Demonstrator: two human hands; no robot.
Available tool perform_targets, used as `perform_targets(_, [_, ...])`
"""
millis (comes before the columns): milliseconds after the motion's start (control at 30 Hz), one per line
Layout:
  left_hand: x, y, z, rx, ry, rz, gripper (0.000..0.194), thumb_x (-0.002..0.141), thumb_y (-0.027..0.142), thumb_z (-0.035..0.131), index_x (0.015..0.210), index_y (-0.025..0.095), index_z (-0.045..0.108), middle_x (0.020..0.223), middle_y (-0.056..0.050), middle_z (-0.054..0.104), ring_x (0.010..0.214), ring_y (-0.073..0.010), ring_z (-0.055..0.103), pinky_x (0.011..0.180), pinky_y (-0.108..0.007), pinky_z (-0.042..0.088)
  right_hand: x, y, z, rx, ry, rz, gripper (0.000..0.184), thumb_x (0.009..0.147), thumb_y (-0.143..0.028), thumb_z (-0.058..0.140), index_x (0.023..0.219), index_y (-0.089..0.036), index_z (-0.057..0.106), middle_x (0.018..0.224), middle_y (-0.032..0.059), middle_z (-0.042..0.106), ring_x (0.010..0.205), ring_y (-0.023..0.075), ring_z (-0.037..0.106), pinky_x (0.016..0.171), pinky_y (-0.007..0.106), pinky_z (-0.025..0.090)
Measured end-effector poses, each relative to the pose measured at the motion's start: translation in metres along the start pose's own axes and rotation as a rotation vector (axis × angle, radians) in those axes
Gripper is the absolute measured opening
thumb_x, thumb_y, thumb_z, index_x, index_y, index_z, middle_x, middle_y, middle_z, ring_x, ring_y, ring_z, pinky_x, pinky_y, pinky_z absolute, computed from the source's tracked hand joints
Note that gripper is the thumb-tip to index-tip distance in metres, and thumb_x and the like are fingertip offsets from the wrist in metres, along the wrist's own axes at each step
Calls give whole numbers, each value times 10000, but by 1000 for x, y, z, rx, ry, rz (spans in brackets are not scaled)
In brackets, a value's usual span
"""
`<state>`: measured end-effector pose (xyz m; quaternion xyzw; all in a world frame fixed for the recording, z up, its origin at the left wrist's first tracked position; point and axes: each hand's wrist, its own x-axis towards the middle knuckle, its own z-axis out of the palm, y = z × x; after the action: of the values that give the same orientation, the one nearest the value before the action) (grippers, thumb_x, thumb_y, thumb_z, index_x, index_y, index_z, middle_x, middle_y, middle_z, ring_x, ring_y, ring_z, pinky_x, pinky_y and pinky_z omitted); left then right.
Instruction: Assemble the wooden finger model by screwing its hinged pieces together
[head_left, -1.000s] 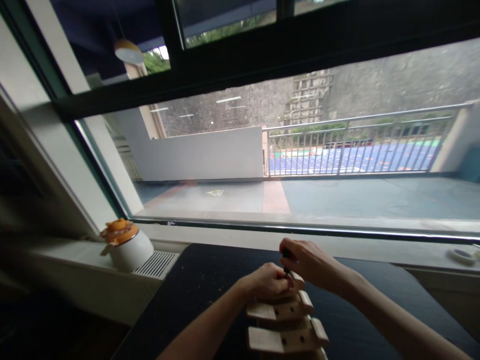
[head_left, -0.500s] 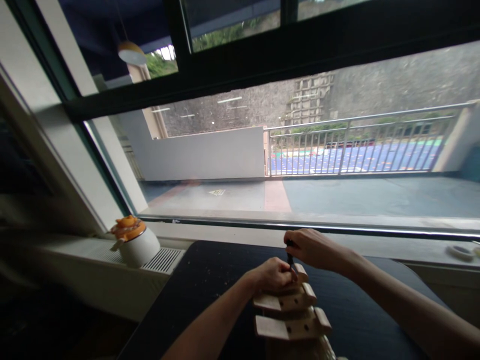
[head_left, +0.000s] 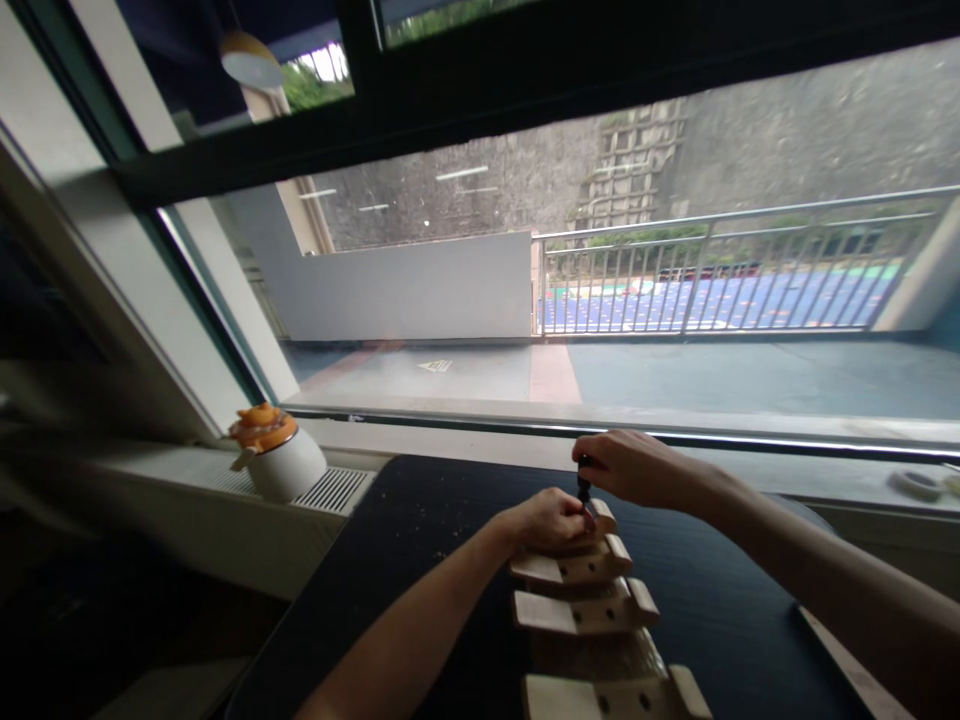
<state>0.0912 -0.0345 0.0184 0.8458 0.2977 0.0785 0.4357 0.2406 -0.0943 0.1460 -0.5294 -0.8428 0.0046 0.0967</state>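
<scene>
A black-handled screwdriver (head_left: 583, 482) stands nearly upright over the far end of a wooden slatted piece. My right hand (head_left: 626, 468) is closed round the top of its handle from above. Down at the tool's lower end, the fingers of my left hand (head_left: 553, 520) are pinched together and rest on the wood; what they pinch is too small and covered to name. The slatted piece (head_left: 546, 612) runs toward me, with several pale crosswise slats, each with dark spots like holes or screw heads and a raised block at its right end.
The wooden piece lies on a dark table (head_left: 435, 580) with small crumbs at its left. An orange-topped white pot (head_left: 289, 465) stands on the vented ledge at left. Beyond the table is a window sill (head_left: 465, 440), with a tape roll (head_left: 916, 485) at right.
The view has tilted down, so more of the slatted piece shows at the near end. Both hands stay at its far end, and the right hand's grip on the screwdriver has shifted slightly.
</scene>
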Motion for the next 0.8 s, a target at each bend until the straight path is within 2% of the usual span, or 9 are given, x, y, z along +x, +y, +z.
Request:
perform_targets(133, [-2,3,-1,2,-2,7,273,823,194,488,937,132,728,825,-26,705,691,-131,564,639,-219,418,0,4,1,2,-7,-40,306,810,-142,487,1012,-225,701,912,64,734,803,195,664,656,256,422])
perform_targets(400, [-3,1,0,29,15,15,276,814,226,511,956,127,725,802,-26,704,672,-134,554,616,-223,399,1,13,4,-20,0,-28,224,829,-203,488,838,-204,712,733,55,713,672,200,644,582,272,395])
perform_targets(567, [-4,3,0,36,15,28,277,814,226,505,948,124,725,811,-35,707,679,-137,563,623,-227,405,-4,12,3,-13,1,-49,315,798,-158,505,1039,-229,694,895,57,735,762,196,662,635,264,425])
perform_targets(700, [-4,4,0,50,13,36,275,812,234,512,955,133,724,832,-35,711,713,-150,584,646,-233,418,-3,14,3,-25,-30,-87,282,788,-123,477,888,-225,721,845,44,734,754,190,657,634,259,415])
perform_targets(800, [-2,2,1,58,18,40,285,810,245,515,979,138,718,871,-40,716,746,-162,597,657,-237,428,-1,15,3,-32,-34,-82,267,809,-146,470,865,-219,721,833,47,733,760,190,656,631,256,405])
